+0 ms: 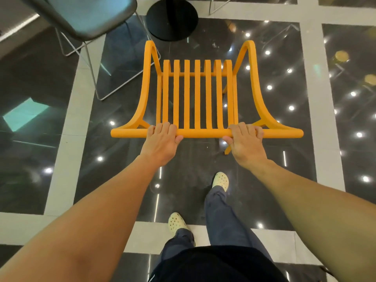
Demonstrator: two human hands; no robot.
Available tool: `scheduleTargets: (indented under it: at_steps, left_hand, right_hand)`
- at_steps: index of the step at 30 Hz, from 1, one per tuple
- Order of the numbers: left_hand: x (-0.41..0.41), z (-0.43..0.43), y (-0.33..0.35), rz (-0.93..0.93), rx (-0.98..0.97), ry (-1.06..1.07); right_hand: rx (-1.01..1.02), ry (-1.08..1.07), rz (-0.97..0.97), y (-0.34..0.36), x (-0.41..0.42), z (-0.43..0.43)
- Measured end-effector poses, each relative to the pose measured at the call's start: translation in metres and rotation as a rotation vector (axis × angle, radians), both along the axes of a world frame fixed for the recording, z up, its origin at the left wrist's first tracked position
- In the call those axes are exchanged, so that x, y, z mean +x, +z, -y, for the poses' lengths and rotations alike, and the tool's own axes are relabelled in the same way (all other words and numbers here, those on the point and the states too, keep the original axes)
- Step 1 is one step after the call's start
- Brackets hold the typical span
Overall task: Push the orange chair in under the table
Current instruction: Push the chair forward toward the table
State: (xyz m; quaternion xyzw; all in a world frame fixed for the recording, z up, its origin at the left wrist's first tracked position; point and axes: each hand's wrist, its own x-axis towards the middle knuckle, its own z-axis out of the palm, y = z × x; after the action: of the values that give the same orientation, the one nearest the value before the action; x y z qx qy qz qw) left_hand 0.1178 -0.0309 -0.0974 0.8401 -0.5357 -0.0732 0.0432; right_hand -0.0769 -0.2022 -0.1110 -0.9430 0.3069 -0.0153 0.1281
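Both hands are gripping the top rail of the orange chair (200,92): the left hand (162,142) is curling its fingers over the rail toward its left part, and the right hand (245,142) is wrapping it toward the right, thumb tucked beneath. The chair is standing on the glossy dark floor (280,127) just in front of the person, its slatted seat pointing toward the black round pedestal base (172,18), which probably belongs to the counter; the counter's top itself is not showing in this view. The chair is looking like moulded plastic or painted wood, matte and smooth, with rounded tubular rails, straight parallel slats and armrests sweeping down in broad curves. It is likely stiff and fairly light, so an even push from both hands should be sliding it straight, and the polished stone tiles with pale grout bands are probably offering little friction. The top rail is the sensible hold, wide apart for steering. A grey metal chair (81,15) on thin white wire legs is standing near the left, so drifting that way is risking a knock.
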Motion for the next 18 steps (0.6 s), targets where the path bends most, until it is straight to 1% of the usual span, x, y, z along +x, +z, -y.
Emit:
scheduleTargets:
  at_steps: [8, 13, 18]
  left_hand:
    - [0.034, 0.097, 0.004, -0.009, 0.015, 0.088]
    - [0.063, 0.161, 0.005, -0.022, 0.038, 0.127]
    - [0.093, 0.215, 0.003, 0.009, 0.025, 0.138]
  right_hand:
    - [-0.002, 0.076, 0.028, 0.001, 0.047, 0.108]
    - [0.008, 0.102, 0.001, 0.002, 0.083, 0.179]
    - [0.005, 0.129, 0.001, 0.003, 0.119, 0.238]
